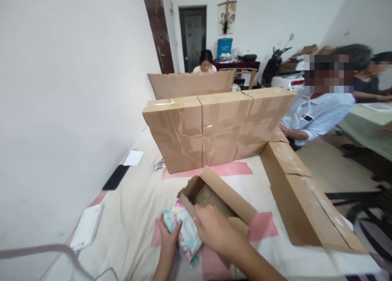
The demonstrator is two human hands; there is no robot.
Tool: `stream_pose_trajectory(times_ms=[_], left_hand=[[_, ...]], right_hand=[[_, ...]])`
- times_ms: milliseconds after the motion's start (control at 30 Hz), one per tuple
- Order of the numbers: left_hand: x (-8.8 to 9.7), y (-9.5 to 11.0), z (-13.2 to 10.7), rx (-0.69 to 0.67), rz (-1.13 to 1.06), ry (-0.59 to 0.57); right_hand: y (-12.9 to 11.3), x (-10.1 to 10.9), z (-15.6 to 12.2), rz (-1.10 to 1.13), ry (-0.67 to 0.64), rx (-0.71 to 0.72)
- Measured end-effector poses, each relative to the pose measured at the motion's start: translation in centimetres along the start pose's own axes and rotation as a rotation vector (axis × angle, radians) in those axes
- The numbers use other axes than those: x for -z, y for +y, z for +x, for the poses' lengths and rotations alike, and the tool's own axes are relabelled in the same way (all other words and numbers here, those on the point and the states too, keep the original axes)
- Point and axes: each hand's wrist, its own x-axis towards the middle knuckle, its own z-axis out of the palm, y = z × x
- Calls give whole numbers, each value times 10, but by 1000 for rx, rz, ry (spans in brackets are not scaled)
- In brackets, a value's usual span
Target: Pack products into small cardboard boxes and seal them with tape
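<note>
A small open cardboard box (229, 193) sits tilted on the cloth-covered table in front of me. Against its near left side is a soft plastic packet (187, 232), white and light blue with pink patches. My left hand (169, 232) grips the packet's left edge, thumb on top and fingers behind. My right hand (211, 228) has its fingers curled over the near wall of the box, beside the packet. Its fingertips are partly hidden inside the box, and the forearm covers part of the near end.
A wall of taped cardboard boxes (202, 130) stands ahead; a lower cardboard row (303, 199) lines the right. Along the left wall lie a white device (87, 227), a black flat object (116, 177) and white paper (133, 158). People sit beyond the cardboard and at right.
</note>
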Motion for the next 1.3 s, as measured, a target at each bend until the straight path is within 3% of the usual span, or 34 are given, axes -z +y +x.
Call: stream_pose_trajectory(times_ms=[67,133,300,433,500,633,767,900,967,1067,1133,1233,1300], left_hand=[[-2,8,9,-88,164,129],[2,18,21,-234,339,94],[32,35,28,-753,809,-134],[55,50,19,-1066,1111,-548],[60,63,17,-1048,1209,-687],[64,89,23,-879,1374,-799],[73,90,26,-869,1478,-847],[76,73,30,-1004,1474,-750],[75,67,35,-1055,1394,-765],[79,61,45,-1070,1239,-713],[88,57,46,-973,1135,-511],[105,52,30,-620,945,-7],[116,60,8,-392,792,321]], right_hand=[[7,6,-9,-28,-1,53],[14,11,-20,-25,-8,125],[45,4,-51,-11,31,272],[65,-15,-61,-79,134,451],[65,-19,-59,-113,190,537],[54,-7,-53,-218,179,592],[60,4,-64,-300,128,600],[79,-9,-75,-365,155,687],[82,-15,-73,-389,198,751],[75,-13,-65,-333,439,871],[67,-6,-58,-263,624,961],[59,-7,-45,-128,823,1091],[60,-22,-34,-18,924,1139]])
